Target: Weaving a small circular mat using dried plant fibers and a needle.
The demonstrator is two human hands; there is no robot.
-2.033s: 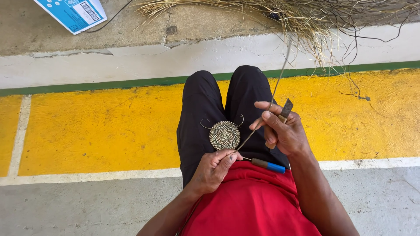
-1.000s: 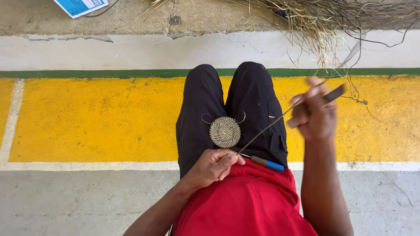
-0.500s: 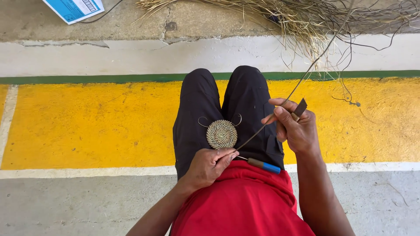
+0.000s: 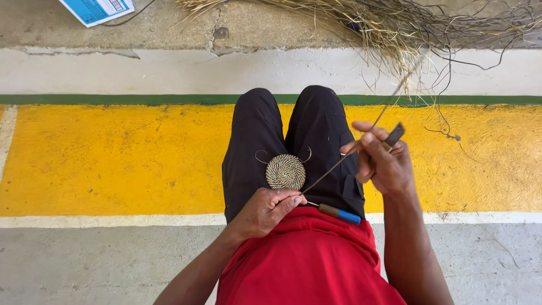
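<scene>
The right hand (image 4: 384, 164), gripping a strand (image 4: 339, 164) and a small tool (image 4: 393, 135), has swung back in from its far pull, drawing the stitch snug, while the left hand (image 4: 265, 209) pinches the woven disc (image 4: 285, 171).

woven disc (image 4: 285, 171) on lap, straw pile (image 4: 395, 22) ahead

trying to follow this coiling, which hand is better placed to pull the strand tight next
Right, most likely. The right hand already pinches the long strand along with a small dark tool, raised clear of the lap. The left hand is busy steadying the coiled disc at its lower edge.
</scene>
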